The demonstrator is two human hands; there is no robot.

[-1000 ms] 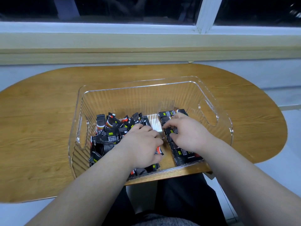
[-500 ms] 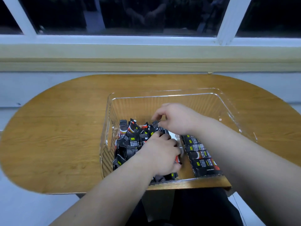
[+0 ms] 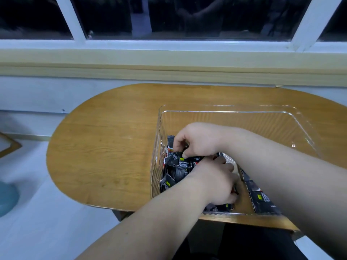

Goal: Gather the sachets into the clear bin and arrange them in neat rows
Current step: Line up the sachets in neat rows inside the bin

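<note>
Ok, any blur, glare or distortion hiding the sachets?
Head view: dim bluish light, slightly soft; wide-angle lens bows the window sill; faint glints on the clear bin, no hard glare; right hand and left hand cover many loose sachets.

Clear, glossy ribbed plastic bin (image 3: 225, 111); crinkled shiny black sachets (image 3: 179, 167); smooth satin wood-grain table (image 3: 105, 147).

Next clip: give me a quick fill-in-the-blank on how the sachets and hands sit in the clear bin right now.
1. The clear plastic bin stands on an oval ___ table.
2. The right hand pinches a black sachet from the loose heap of sachets on the bin's ___ side.
3. A neat row of black sachets lies along the bin's ___ side.
Missing words: wooden; left; right.
</note>
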